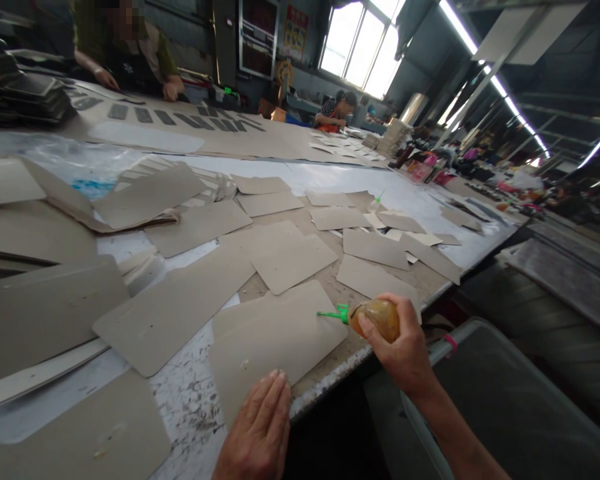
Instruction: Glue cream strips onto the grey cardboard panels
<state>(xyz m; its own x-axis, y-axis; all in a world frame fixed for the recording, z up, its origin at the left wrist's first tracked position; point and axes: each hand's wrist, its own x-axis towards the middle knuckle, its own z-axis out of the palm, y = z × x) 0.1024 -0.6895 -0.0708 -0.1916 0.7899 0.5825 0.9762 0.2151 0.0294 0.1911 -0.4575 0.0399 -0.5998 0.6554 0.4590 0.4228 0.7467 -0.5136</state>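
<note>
My right hand (399,347) is wrapped round a small amber glue bottle (380,317) with a green nozzle, whose tip points left over a grey cardboard sheet (275,340) at the table's near edge. My left hand (260,430) lies flat with fingers together, pressing on the near corner of that same sheet. Several more rounded-corner grey cardboard sheets (175,313) lie spread over the white table (190,393).
A person (130,50) works at the far left of the table, another person (336,110) sits further back. Stacked dark trays (25,87) stand at the far left. A grey bin (505,393) sits below the table edge on my right.
</note>
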